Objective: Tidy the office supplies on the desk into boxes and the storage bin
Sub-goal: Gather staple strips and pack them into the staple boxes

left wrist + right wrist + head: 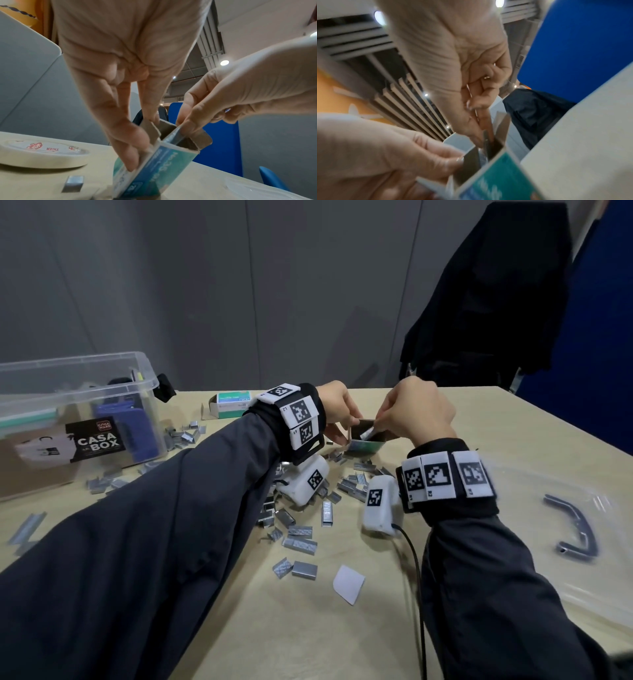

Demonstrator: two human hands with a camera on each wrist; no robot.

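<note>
Head view, lower centre: white paper scrap (348, 583) on the desk (394, 628), staple strips (299, 542) scattered above it up to mid-frame, more toward the left edge. Right edge: clear plastic lid (589, 542) with a grey handle lying flat. Centre: left hand (337, 414) grips a teal staple box (364, 441) by its side, thumb and fingers pinching it, box standing open end up on the desk, flaps out. Right hand (416, 412) pinches a staple strip (367, 434) between thumb and forefinger, its lower end inside the box mouth; right wrist view confirms strip between fingertips (476, 136) and in the opening. Left wrist view: tape roll (42, 155) flat at lower left. Upper left, head view: clear storage bin (75, 412), "CASA BOX" label, blue items inside. Behind the hands: second staple box (231, 404) lying open
</note>
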